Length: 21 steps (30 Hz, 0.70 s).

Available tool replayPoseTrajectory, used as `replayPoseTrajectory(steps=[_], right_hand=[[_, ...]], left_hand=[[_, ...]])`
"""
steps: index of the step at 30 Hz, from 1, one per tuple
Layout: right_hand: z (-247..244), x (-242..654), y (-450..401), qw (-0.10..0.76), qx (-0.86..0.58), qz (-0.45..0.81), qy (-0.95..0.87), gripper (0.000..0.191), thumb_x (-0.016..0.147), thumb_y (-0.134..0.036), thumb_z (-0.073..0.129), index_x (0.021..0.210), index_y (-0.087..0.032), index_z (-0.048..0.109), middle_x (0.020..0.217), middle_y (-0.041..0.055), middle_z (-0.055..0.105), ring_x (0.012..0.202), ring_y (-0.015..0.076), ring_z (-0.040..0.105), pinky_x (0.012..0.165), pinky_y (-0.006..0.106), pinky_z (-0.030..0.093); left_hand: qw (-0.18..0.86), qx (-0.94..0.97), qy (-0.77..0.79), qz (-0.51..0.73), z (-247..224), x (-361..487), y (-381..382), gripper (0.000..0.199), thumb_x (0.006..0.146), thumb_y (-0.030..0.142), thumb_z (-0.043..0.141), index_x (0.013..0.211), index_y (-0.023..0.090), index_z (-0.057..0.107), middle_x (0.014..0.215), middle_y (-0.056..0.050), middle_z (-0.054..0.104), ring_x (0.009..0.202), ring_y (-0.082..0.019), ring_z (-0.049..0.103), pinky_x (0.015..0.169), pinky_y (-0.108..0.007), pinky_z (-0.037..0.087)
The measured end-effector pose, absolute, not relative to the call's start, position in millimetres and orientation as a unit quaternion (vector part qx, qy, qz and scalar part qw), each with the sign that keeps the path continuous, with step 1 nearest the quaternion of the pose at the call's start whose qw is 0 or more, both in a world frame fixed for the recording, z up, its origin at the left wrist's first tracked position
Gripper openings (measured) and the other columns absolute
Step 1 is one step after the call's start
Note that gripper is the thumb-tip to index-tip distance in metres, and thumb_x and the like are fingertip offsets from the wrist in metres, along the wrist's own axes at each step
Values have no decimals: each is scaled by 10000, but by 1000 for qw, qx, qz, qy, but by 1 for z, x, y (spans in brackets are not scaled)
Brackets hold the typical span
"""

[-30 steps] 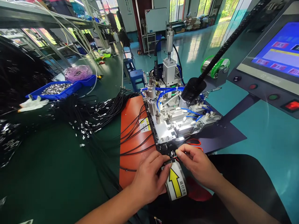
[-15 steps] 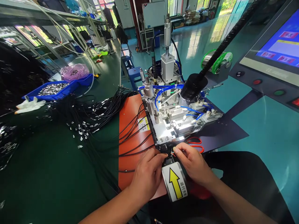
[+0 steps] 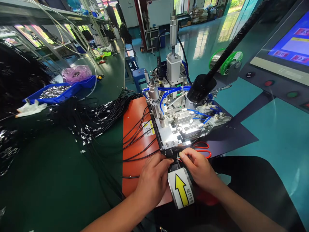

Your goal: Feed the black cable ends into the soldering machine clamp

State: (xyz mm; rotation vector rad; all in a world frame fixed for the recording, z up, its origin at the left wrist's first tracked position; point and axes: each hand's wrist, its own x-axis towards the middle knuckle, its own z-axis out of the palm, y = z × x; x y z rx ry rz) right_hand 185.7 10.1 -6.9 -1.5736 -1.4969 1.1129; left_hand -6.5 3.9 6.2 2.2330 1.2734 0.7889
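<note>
My left hand (image 3: 153, 177) is closed in a pinch at the front of the machine's black track (image 3: 174, 167). A black cable (image 3: 131, 177) runs under this hand toward its fingertips, which hide the end. My right hand (image 3: 199, 166) pinches beside it, thumb and forefinger closed at thin wires (image 3: 179, 158) with a bit of red and white showing. Just below the hands lies a metal plate with a yellow arrow (image 3: 181, 188). Ahead of them stands the brightly lit soldering machine (image 3: 173, 129), with several black cables leading out from its left side across an orange board (image 3: 135, 129).
Red-handled scissors (image 3: 204, 154) lie right behind my right hand. Bundled black cables (image 3: 111, 116) and a blue tray of small metal parts (image 3: 54, 93) occupy the green table at left. A black flexible tube (image 3: 231, 48), a solder spool (image 3: 225, 62) and a control screen (image 3: 289, 48) stand at right.
Both hands stay nearly in place, with the same pinching grips. The view has shifted very slightly.
</note>
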Motion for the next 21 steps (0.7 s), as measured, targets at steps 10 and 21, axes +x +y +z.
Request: replayPoseTrajectory(steps=[10,21], right_hand=[[-8,185,8,337,-610,429,-575,310,994,-409,453,772,-214,547,697,-26,548,655,159,524,619,269,424],[-12,183,9,328,-607,450,-567,309,1004,-417,416,792,-218,521,725,-15,554,689,173,521,646,299,411]], left_hand=[[206,820,464,264,5,-6,4,270,937,69,475,1075,196,669,966,-83,624,912,-225,596,767,-334,512],[178,832,475,227,4,-5,2,260,924,56,491,1081,196,644,1013,-84,612,935,-237,583,786,-357,497]])
